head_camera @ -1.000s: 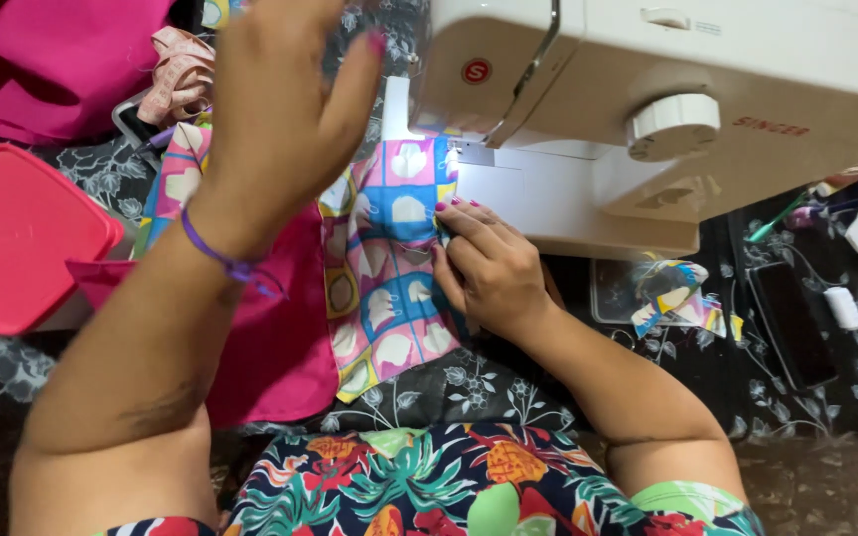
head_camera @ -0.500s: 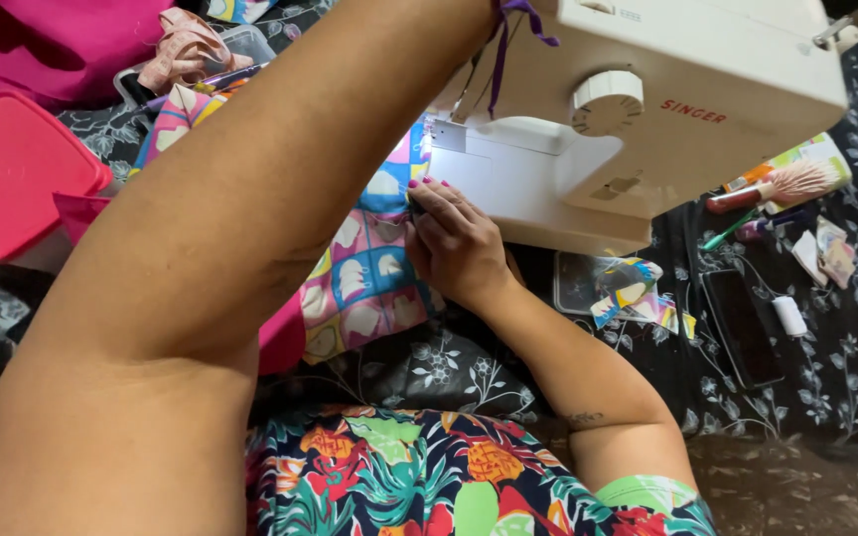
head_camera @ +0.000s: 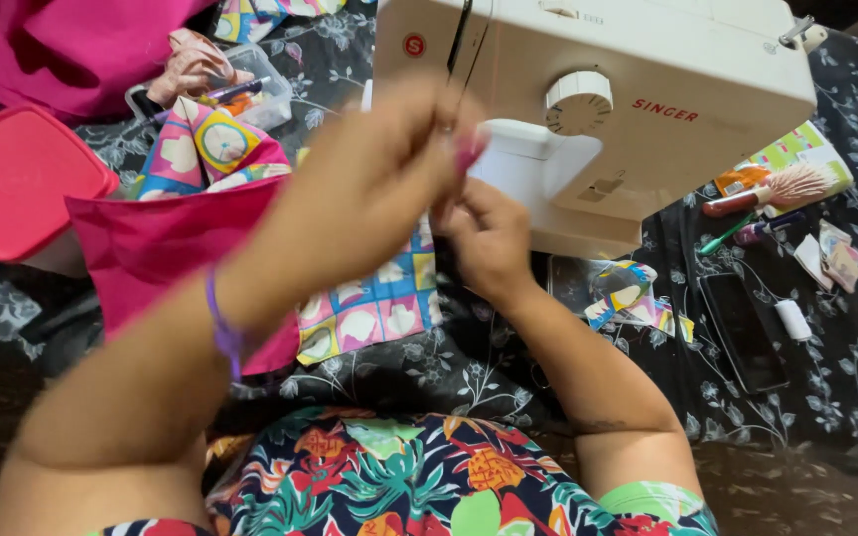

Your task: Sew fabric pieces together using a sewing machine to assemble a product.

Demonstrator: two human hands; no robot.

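Your left hand [head_camera: 369,189] has dropped from the top of the sewing machine [head_camera: 598,99] to meet your right hand [head_camera: 484,238] before it; both sets of fingers seem pinched on a blurred thread above the patterned fabric [head_camera: 374,303].

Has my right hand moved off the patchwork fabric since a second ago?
Yes. The right hand has lifted off the patchwork fabric and now meets the left hand in front of the sewing machine.
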